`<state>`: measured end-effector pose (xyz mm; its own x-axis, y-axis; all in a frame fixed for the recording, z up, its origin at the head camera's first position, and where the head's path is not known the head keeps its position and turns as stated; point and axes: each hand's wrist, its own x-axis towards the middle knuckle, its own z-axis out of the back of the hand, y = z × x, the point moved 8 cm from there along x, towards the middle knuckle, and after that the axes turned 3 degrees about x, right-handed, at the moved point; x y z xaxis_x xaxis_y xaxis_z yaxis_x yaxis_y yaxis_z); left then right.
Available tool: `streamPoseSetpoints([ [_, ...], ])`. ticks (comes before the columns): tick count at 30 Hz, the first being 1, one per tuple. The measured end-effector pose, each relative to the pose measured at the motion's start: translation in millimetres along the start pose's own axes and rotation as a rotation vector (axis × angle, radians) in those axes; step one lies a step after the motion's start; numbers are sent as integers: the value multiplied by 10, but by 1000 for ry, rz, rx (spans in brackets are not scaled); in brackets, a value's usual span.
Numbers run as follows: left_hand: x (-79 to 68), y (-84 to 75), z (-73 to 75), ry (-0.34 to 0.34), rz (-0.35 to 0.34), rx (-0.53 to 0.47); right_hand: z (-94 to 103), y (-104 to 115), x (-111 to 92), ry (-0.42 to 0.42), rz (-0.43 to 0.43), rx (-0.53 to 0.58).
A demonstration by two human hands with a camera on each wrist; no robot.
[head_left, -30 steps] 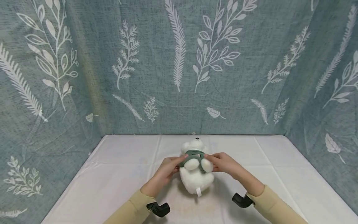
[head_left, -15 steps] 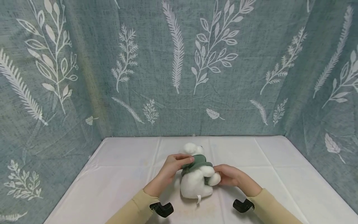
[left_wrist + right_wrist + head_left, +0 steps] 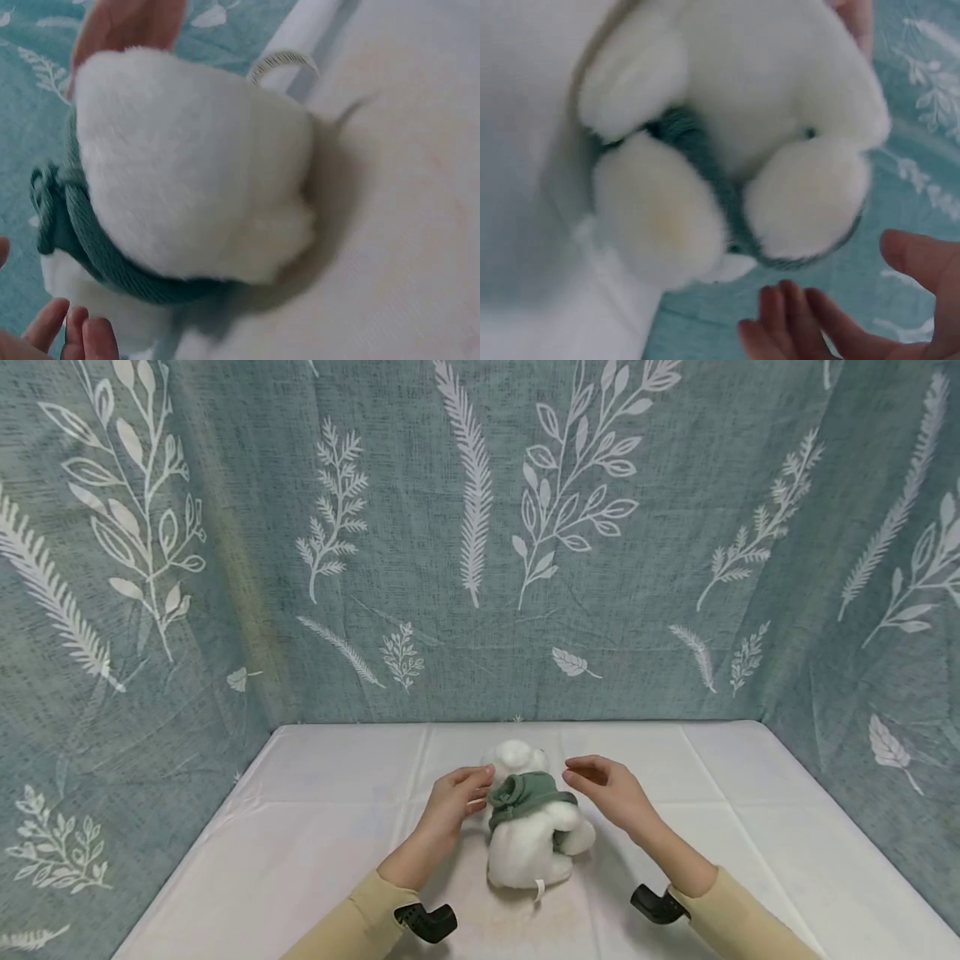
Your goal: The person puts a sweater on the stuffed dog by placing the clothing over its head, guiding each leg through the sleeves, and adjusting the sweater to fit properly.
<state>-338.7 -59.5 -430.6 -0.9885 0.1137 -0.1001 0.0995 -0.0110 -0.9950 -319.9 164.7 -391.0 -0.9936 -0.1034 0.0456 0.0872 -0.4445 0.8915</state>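
Note:
A white plush bear (image 3: 521,856) in a green knitted garment (image 3: 525,795) sits on the white cloth, turned partly away, with a tied knot of the garment showing at its back. Beside its left flank is my left hand (image 3: 452,806), fingers loosely bent; whether the fingertips touch the fur cannot be told. In the left wrist view those fingers (image 3: 52,326) lie near the head end. My right hand (image 3: 611,789) hovers to the right of the bear, apart from it, its fingers relaxed. The right wrist view shows the bear's rounded white paws (image 3: 660,210) and the garment. The bear's face is hidden.
A white cloth (image 3: 330,843) covers the table. Blue-green curtains (image 3: 420,527) with white leaf prints stand behind and on both sides. A small white label (image 3: 540,888) hangs at the bear's base. Black wrist mounts (image 3: 427,922) stick out from both sleeves.
The bear has been turned from lying back between both hands to sitting with its back partly toward me. My right hand has let go and risen; the left has loosened from the garment.

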Motion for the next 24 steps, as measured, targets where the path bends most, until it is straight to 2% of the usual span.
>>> streamPoseSetpoints([
  [3,25,81,23,25,25,-17,-32,94,-73,-5,43,-94],
  [7,15,137,-56,150,21,-7,-153,123,-111,33,64,-158],
  [11,-10,135,-113,208,3,-14,-246,57,-57,49,56,-186],
  [16,-34,118,-129,218,22,-19,-268,-9,9,98,78,-162],
  [24,-75,68,-142,256,21,14,-293,-66,96,304,168,-63],
])
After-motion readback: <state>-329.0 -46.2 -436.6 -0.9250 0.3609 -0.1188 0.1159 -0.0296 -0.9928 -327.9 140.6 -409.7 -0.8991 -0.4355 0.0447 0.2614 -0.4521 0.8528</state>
